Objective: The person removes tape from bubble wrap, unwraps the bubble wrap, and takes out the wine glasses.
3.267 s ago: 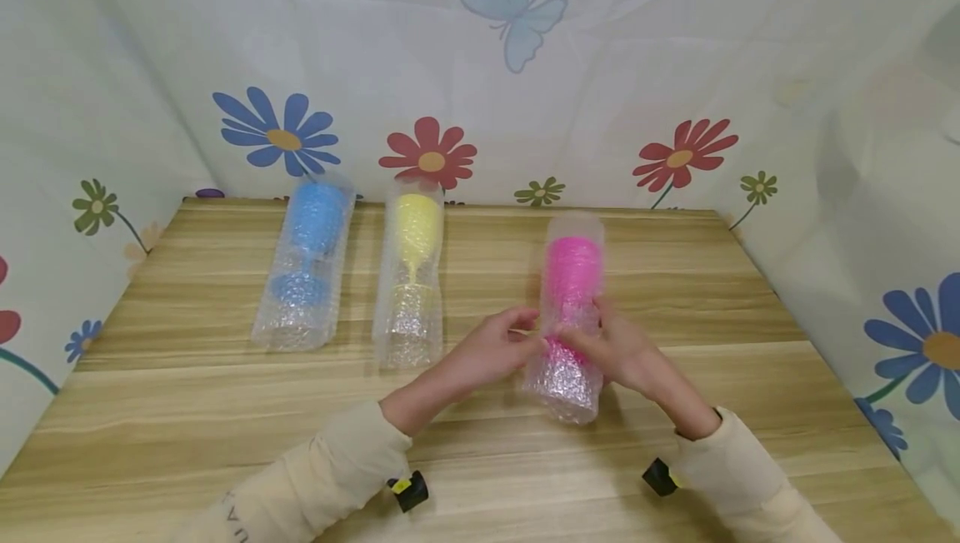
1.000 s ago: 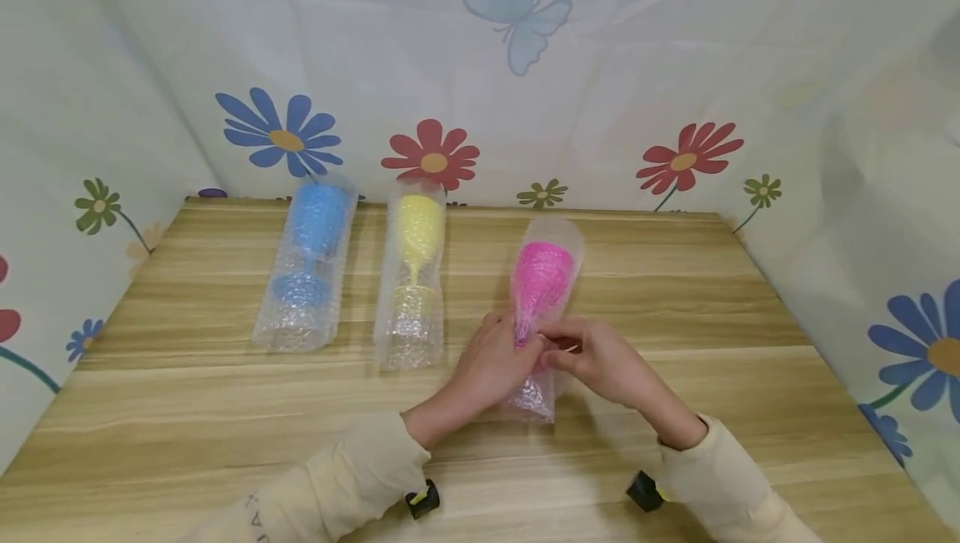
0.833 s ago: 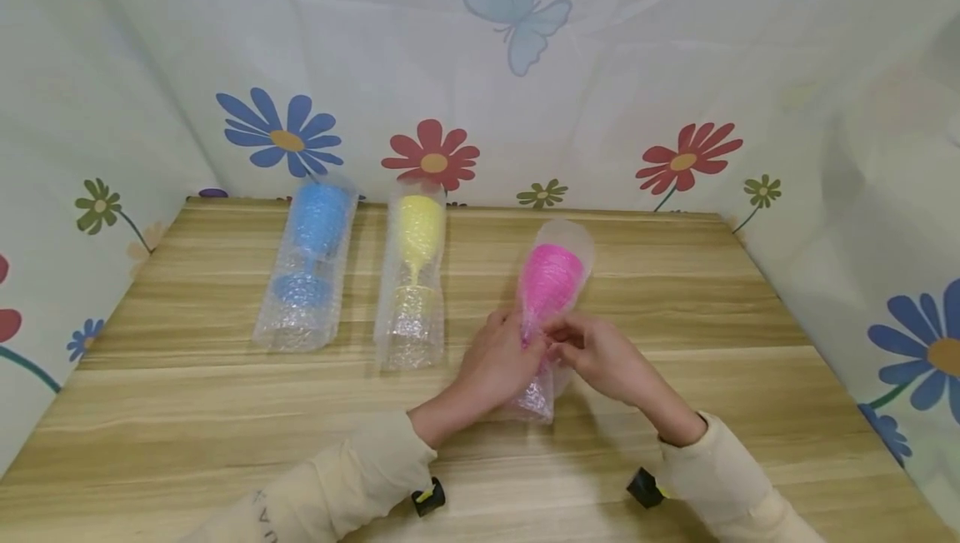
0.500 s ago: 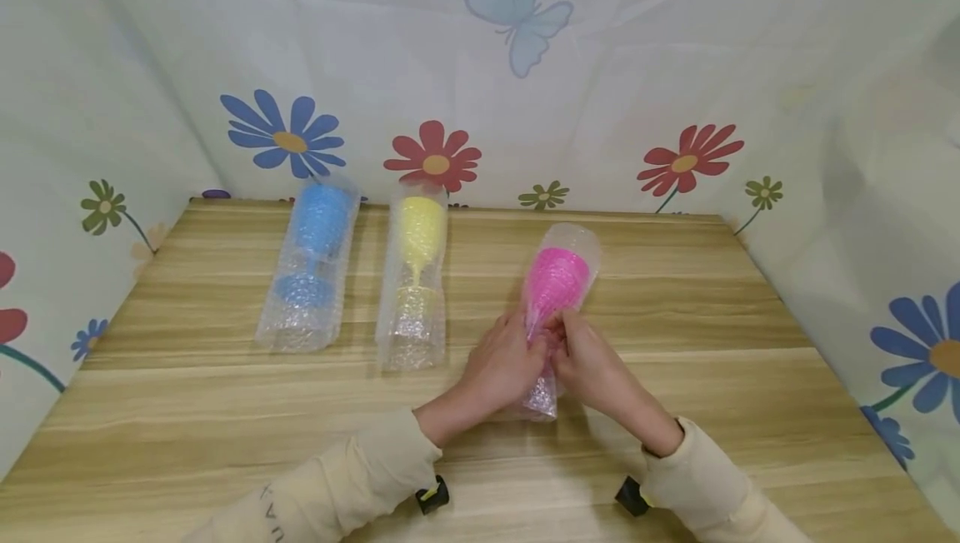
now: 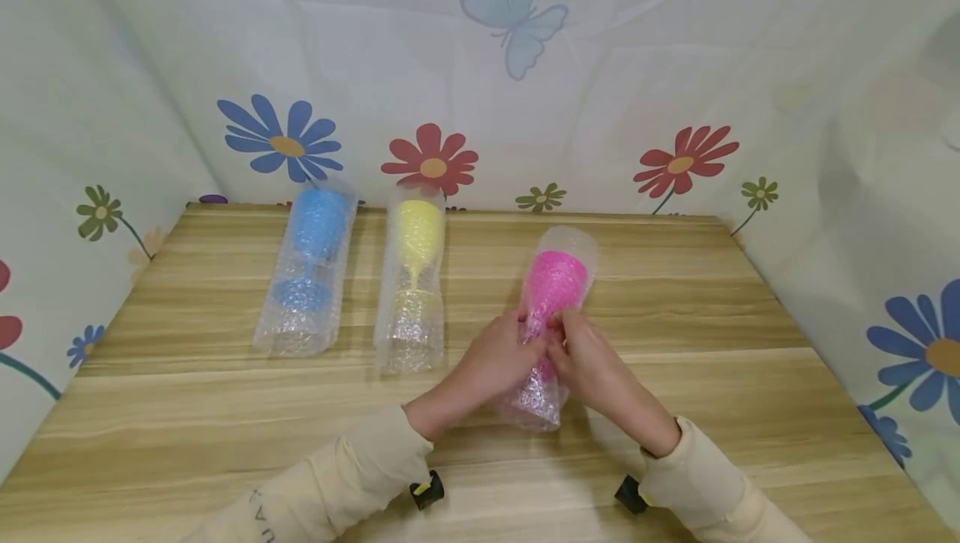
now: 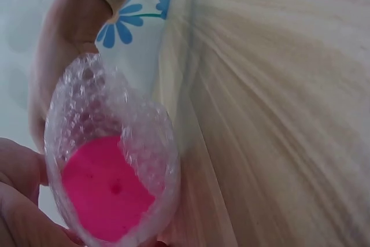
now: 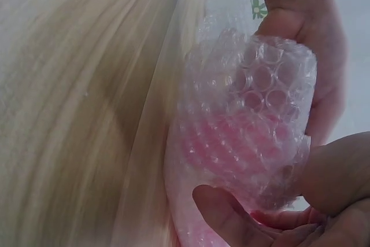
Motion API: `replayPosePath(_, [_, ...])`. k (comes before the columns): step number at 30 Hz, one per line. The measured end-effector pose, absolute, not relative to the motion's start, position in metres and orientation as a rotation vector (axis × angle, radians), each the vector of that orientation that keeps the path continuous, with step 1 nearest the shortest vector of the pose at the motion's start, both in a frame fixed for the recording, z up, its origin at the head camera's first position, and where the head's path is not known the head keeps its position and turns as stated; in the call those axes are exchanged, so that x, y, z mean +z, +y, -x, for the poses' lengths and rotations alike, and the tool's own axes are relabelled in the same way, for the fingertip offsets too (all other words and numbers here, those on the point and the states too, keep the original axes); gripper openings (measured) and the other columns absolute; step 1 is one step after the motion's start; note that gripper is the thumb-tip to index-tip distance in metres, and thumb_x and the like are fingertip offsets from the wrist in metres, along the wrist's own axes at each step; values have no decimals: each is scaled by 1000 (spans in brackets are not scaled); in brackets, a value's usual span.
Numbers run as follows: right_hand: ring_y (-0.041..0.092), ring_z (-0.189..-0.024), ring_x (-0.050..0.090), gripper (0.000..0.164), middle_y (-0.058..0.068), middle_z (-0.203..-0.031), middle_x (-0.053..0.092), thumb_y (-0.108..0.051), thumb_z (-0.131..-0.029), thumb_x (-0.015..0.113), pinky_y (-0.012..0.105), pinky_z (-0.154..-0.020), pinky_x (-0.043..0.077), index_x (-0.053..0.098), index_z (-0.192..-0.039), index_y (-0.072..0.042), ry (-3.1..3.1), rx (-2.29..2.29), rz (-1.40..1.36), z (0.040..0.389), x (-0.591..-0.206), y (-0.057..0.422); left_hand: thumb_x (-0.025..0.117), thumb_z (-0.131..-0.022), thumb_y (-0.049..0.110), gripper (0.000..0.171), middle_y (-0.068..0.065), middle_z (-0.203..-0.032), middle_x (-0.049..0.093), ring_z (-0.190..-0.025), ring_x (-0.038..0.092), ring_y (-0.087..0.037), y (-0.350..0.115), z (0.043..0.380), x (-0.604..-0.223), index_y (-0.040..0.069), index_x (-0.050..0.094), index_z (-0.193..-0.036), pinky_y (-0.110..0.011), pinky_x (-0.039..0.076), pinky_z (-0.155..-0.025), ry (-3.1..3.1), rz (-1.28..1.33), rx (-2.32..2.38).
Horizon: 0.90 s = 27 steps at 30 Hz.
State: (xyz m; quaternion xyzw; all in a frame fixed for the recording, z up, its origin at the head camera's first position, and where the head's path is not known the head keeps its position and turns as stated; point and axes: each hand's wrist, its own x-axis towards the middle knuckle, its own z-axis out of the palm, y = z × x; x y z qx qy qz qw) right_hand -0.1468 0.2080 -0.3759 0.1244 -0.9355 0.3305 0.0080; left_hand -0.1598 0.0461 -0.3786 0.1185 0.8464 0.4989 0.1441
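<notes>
- While two bare hands meet at its narrow middle, a pink goblet (image 5: 557, 281) lies in clear bubble wrap (image 5: 536, 414) on the right-hand part of a wood-grain table (image 5: 225, 443), its bowl toward the back edge and leaning slightly to the right.
- The left hand (image 5: 498, 360) grips the wrapped goblet from the left, fingers and thumb clamped on the plastic around the stem.
- The right hand (image 5: 596, 364) holds the same stretch from the other side, its thumb and fingers bent around the wrap, close beside the left hand's fingertips.
- The near end of the wrap gapes open; seen from the left wrist, a round pink base sits inside it. Whether the whole bundle rests flat on the wood cannot be told.
- To the left, well apart from the hands, a yellow goblet (image 5: 420, 226) and a blue goblet (image 5: 318, 222) lie side by side without touching, each in its own bubble wrap, bowls pointing to the back.
- Cream sleeves (image 5: 330, 476) cover the person's forearms, with a small black device (image 5: 427, 490) at the left cuff and another at the right.
- Behind the table hangs a pale backdrop (image 5: 360, 35) printed with blue, red and green flowers and a light-blue butterfly (image 5: 517, 18).
</notes>
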Motion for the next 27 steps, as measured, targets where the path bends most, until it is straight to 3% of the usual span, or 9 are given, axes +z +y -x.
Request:
replayPosePath(4, [21,-80,62,10,14,-95,64,2,-98,60,27,-64,56,60,-107,5,-2940,1044,-378,147,-376,206,64,-100,35,61,-23,-129,63,-105,66,-36,45,162,-380,-2,46,-146,-48,60,-81,2465,-291,1420])
replayPosePath(8, [20,-80,62,6,13,-94,66,-3,-101,61,30,-66,56,60,-104,3,-2927,1027,-383,147,-376,205,59,-101,26,56,-24,-124,62,-102,66,-36,50,161,-384,-4,43,-145,-47,59,-80,2485,-274,1422])
replayPosePath(12, [18,-74,58,4,10,-87,63,-1,-99,59,32,-63,53,60,-100,3,-2919,955,-369,146,-376,203,57,-100,22,52,-28,-128,59,-112,62,-41,52,158,-384,-6,44,-142,-54,55,-92,2489,-272,1455])
replayPosePath(20, [17,-70,54,8,9,-86,60,3,-99,53,29,-59,49,59,-104,5,-2954,935,-338,146,-374,203,47,-104,33,53,-30,-137,53,-128,53,-44,51,157,-387,-5,46,-141,-57,44,-107,2434,-280,1548])
replayPosePath(27, [20,-73,57,15,15,-91,64,6,-99,48,31,-61,52,61,-106,8,-2921,989,-322,148,-375,205,45,-102,16,48,-34,-139,50,-132,49,-45,49,156,-384,-11,42,-142,-55,39,-113,2452,-318,1544])
